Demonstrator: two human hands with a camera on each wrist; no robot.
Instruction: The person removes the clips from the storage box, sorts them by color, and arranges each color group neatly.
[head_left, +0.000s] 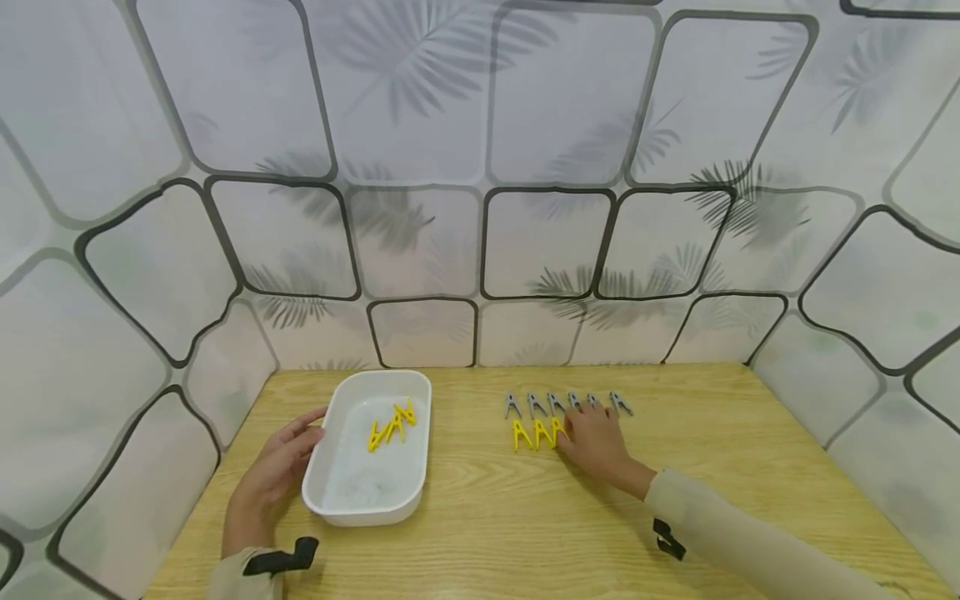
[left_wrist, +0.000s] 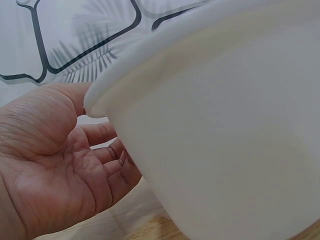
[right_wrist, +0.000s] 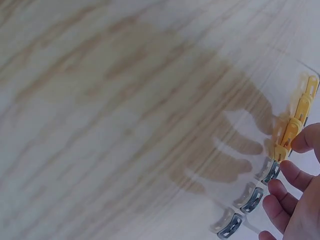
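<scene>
A white plastic basin stands at the left with several yellow clothespins inside it. My left hand rests against the basin's left side. In the left wrist view, the thumb meets the rim and loosely bent fingers touch the outer wall. Right of centre, a row of yellow clothespins stands in front of a row of grey clothespins. My right hand is at the yellow row's right end, its thumb and forefinger pinching the end yellow clothespin, which the hand hides from the head view.
Light wooden tabletop lies under everything. Patterned cloth hangs behind the table and along both sides. A single grey clothespin stands just beyond the right hand at the row's right end.
</scene>
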